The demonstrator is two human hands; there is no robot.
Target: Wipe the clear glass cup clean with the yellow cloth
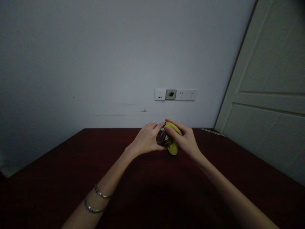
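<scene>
A yellow banana [173, 147] is held above the far part of a dark red-brown table [71, 165]. My right hand [186, 140] is wrapped round the banana from the right. My left hand [147, 138] meets it from the left, fingers curled. Between the two hands shows a small dark shiny object [162, 137], pressed against the banana; I cannot make out what it is. Two silver bangles [96, 202] sit on my left wrist.
A white wall rises behind the table, with a row of wall sockets [175, 94] just above the hands. A pale panelled door [269, 105] stands at the right. A thin flat strip [212, 131] lies at the table's far right corner.
</scene>
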